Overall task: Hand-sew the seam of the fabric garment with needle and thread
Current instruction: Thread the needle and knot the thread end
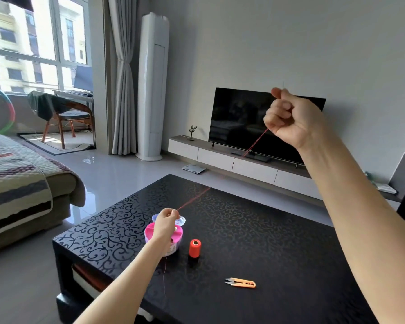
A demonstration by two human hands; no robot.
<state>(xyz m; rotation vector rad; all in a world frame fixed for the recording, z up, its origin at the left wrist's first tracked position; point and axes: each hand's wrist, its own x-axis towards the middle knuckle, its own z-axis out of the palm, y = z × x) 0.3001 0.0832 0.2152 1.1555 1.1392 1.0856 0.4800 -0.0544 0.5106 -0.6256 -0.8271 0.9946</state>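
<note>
I have the right hand point(288, 118) raised high in front of the television point(239, 122). Its fingers are curled into a fist and the thumb and forefinger pinch the upper end of the red thread point(194, 198). A thin sliver sticks up just above that pinch, too fine for me to say what it is.

The thread runs taut, down and to the left, to my left hand point(166, 220), which is held low over the dark patterned worktop point(267, 242). Its fingertips are pressed together on the strand. A loose tail of thread hangs below the left wrist, towards the near edge of the worktop.

Under the left hand sits a pink sewing box point(177, 239), its clear lid swung open behind it. Just to the right of the box an orange-red spool point(194, 248) stands upright. A pair of orange thread snips point(240, 282) lies flat, nearer to me and apart from the spool.
</note>
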